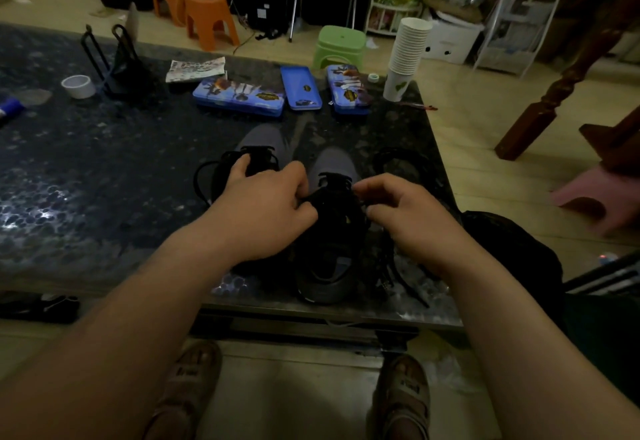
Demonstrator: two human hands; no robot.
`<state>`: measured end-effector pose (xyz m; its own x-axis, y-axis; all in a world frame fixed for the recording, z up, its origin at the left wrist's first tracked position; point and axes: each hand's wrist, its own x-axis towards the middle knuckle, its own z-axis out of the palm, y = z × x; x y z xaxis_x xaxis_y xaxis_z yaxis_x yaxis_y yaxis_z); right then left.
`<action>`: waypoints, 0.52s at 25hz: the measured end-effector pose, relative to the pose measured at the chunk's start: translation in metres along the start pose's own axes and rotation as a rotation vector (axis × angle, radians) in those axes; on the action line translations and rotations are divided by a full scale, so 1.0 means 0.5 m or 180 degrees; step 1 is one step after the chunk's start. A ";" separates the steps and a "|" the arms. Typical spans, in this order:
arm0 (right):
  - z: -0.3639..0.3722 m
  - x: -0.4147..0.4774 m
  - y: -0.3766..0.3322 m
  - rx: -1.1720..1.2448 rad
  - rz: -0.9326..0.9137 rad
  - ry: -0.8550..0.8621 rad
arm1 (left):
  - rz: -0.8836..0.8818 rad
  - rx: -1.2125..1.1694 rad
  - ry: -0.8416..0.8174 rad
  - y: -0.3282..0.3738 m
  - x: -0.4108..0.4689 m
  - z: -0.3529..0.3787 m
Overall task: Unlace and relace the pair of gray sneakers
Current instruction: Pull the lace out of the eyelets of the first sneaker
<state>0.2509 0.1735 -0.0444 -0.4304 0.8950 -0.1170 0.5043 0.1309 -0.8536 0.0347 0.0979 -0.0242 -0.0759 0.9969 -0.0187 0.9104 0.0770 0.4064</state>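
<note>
On the dark speckled table (104, 169), a roll of white tape (78, 86) sat far to the left, with blue pencil tins (239, 95) along the far edge. Nearer the person, the left gray sneaker (259, 142) stood toe away, its black lacing partly under the left hand (263, 211). One finger of that hand reached onto the left shoe, while its thumb and nearest fingers curled in at the throat of the right gray sneaker (335, 162), which stood just beside its mate. They seemed to pinch the black lace (334, 181) there, though the gloom made the grip hard to read.

The right hand (405, 213) came in from the other side with thumb and forefinger closed on the same lace and the other fingers loosely bent. Beyond it, a slack loop of dark cord (393, 162) lay on the table; whether it belonged to this shoe could not be told. A stack of paper cups (408, 48) stood at the far right corner.

The shoes looked light and soft-sided, likely to slide or tip if tugged, so one hand should steady the upper. The lace would be limp and thin, best taken close to an eyelet or by its stiff tip.
</note>
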 end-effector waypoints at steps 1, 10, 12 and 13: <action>0.003 0.000 0.002 -0.0142 -0.0025 -0.0024 | -0.0036 -0.0170 -0.0051 0.000 -0.001 -0.001; 0.012 -0.008 -0.017 -0.0364 0.0095 0.0629 | 0.0050 -0.0566 0.0783 0.020 -0.023 0.009; 0.024 -0.008 -0.012 -0.0625 0.0153 0.0163 | -0.0077 -0.0307 0.0176 0.022 -0.023 0.037; 0.026 -0.009 -0.010 -0.0769 0.0109 0.0069 | -0.0156 -0.0320 -0.0005 0.020 -0.022 0.045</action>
<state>0.2403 0.1633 -0.0462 -0.3950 0.9094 -0.1305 0.6839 0.1962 -0.7027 0.0537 0.0883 -0.0404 -0.1185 0.9921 -0.0423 0.8602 0.1239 0.4947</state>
